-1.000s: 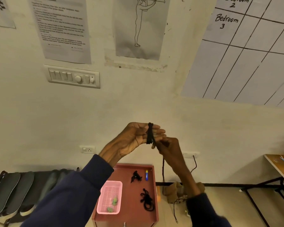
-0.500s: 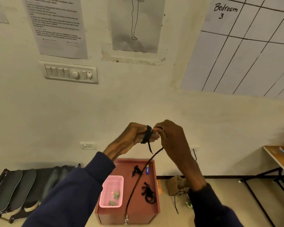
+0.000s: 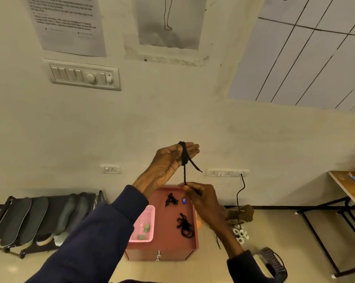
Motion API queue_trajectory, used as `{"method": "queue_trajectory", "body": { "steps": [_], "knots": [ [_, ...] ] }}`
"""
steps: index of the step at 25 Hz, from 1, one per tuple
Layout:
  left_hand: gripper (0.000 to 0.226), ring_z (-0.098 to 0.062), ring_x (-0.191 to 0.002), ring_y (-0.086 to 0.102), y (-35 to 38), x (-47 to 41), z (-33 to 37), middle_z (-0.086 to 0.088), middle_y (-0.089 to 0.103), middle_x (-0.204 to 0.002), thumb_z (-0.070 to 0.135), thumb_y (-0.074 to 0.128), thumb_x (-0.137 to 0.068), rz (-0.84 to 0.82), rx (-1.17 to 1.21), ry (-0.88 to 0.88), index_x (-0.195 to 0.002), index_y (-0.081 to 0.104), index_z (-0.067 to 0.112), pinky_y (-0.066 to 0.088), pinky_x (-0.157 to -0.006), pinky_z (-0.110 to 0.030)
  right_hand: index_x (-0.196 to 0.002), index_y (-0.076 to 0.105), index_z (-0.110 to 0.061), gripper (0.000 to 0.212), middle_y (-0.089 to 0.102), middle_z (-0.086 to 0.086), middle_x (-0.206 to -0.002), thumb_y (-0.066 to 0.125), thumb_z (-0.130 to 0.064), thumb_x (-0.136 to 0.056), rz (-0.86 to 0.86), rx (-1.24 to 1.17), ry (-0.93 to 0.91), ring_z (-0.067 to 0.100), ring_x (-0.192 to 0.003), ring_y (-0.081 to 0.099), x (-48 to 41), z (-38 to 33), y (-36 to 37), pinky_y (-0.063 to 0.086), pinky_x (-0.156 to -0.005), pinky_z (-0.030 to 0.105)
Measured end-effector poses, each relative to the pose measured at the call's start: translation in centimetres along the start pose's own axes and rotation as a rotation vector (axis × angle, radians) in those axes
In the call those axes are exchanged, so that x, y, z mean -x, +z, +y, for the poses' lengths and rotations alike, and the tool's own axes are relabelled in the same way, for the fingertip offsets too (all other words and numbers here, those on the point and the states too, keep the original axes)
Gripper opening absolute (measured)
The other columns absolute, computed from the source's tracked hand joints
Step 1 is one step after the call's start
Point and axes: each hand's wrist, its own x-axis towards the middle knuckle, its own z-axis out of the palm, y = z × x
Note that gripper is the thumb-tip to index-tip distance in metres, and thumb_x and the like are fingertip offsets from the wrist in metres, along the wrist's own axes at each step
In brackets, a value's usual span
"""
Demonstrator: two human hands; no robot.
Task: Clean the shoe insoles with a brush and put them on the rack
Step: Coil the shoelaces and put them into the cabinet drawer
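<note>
While the left hand (image 3: 168, 162) is held up before the pale wall with its fingers (image 3: 190, 149) stretched out straight and released, a black woven shoelace (image 3: 183, 155) sits wound in a tight coil round them. The thumb lies across the palm up to the coil; whether it presses the lace cannot be told. One short tail sticks out to the right below the coil, and a longer strand drops straight down to the right hand (image 3: 203, 199), which is lower and pinches that strand between thumb and curled fingers. Both forearms wear dark blue sleeves.

Beneath the hands a small red cabinet (image 3: 164, 248) stands on the floor against the wall. On its top a pink plastic basket (image 3: 150, 213) sits at the left edge with a few small greenish pieces inside, and a tangled black lace (image 3: 184, 225) lies loose to the right of it.

Far to the left, four dark shoe insoles (image 3: 29, 219) lean side by side on a low black metal rack (image 3: 100, 198), well apart from both hands. A wooden desk (image 3: 344, 186) shows at the right edge.
</note>
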Motion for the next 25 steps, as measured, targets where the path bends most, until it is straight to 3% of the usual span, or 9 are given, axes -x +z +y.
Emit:
{"method": "queue_trajectory", "body": {
  "steps": [2,5,8,13,16,18,20,23,25],
  "knots": [
    [0.031,-0.042,-0.118,0.065,-1.2,-0.4,-1.0,-0.034,0.063,-0.127,-0.004,0.042,-0.104,0.077,-0.170,0.019,-0.127,0.055,-0.021,0.055,-0.102,-0.041,-0.098,0.078,-0.015,0.017,0.073,-0.010,-0.079,0.061,-0.014,-0.102,-0.019,0.103,-0.055,0.008,-0.077,0.069,1.3,-0.1,-0.2,0.050,-0.072,0.018],
    [0.029,-0.037,-0.106,0.072,-2.2,0.2,-2.3,-0.030,0.071,-0.113,-0.005,0.043,-0.102,0.136,-0.516,-0.064,-0.116,0.065,-0.019,0.059,-0.093,-0.033,-0.097,0.074,-0.011,0.013,0.070,0.001,-0.086,0.062,-0.007,-0.100,0.053,0.395,-0.222,0.017,-0.077,0.065,-0.1,-0.7,-2.5,0.054,-0.068,0.036],
    [0.036,-0.035,-0.092,0.075,-1.7,1.3,-3.8,-0.028,0.074,-0.099,-0.001,0.037,-0.103,0.078,-0.578,-0.195,-0.108,0.066,-0.020,0.059,-0.080,-0.028,-0.093,0.073,-0.010,0.011,0.069,0.003,-0.087,0.063,-0.007,-0.097,0.069,0.511,-0.318,0.020,-0.080,0.064,-3.7,-0.9,-5.0,0.053,-0.071,0.038],
    [0.035,-0.034,-0.087,0.070,-1.9,1.6,-4.4,-0.029,0.070,-0.102,0.006,0.041,-0.102,-0.026,-0.306,-0.294,-0.111,0.066,-0.016,0.059,-0.081,-0.032,-0.093,0.079,-0.015,0.014,0.074,-0.007,-0.084,0.067,-0.010,-0.097,0.074,0.249,-0.122,0.004,-0.077,0.068,-6.7,1.9,-5.3,0.047,-0.073,0.017],
    [0.032,-0.028,-0.090,0.068,-2.0,1.5,-3.8,-0.030,0.068,-0.113,0.006,0.043,-0.105,-0.071,-0.140,-0.230,-0.119,0.063,-0.015,0.059,-0.082,-0.028,-0.094,0.080,-0.021,0.022,0.077,-0.012,-0.086,0.064,-0.007,-0.098,0.072,0.058,0.015,0.006,-0.084,0.072,-4.4,3.6,-3.1,0.056,-0.079,0.028],
    [0.036,-0.036,-0.107,0.069,-1.9,1.2,-3.8,-0.035,0.062,-0.128,0.005,0.039,-0.106,-0.079,-0.094,-0.196,-0.129,0.054,-0.019,0.057,-0.098,-0.035,-0.093,0.080,-0.015,0.019,0.077,-0.001,-0.085,0.062,-0.013,-0.101,0.062,-0.095,0.078,0.018,-0.084,0.074,-2.3,3.9,-1.3,0.059,-0.078,0.043],
    [0.038,-0.044,-0.125,0.060,-1.7,0.8,-3.9,-0.036,0.056,-0.135,0.002,0.036,-0.106,-0.105,-0.035,-0.141,-0.134,0.047,-0.021,0.047,-0.111,-0.043,-0.087,0.078,-0.012,0.023,0.075,0.002,-0.079,0.062,-0.017,-0.102,0.082,-0.151,0.116,0.014,-0.074,0.071,-0.5,3.3,0.1,0.057,-0.071,0.038],
    [0.034,-0.043,-0.125,0.061,-2.1,-0.6,-3.8,-0.033,0.061,-0.133,-0.005,0.034,-0.105,0.001,-0.130,-0.073,-0.131,0.052,-0.018,0.046,-0.112,-0.044,-0.083,0.078,-0.011,0.025,0.073,-0.006,-0.074,0.062,-0.017,-0.101,0.052,-0.068,0.118,0.000,-0.061,0.063,1.1,2.1,0.9,0.045,-0.063,0.015],
    [0.034,-0.036,-0.119,0.066,-3.0,-1.3,-3.7,-0.028,0.065,-0.129,-0.006,0.033,-0.105,0.090,-0.325,-0.074,-0.126,0.059,-0.012,0.048,-0.111,-0.042,-0.090,0.079,-0.015,0.020,0.074,-0.009,-0.078,0.063,-0.018,-0.101,0.026,0.046,0.038,0.003,-0.070,0.068,1.1,1.4,0.2,0.049,-0.065,0.017]
  ]
}}
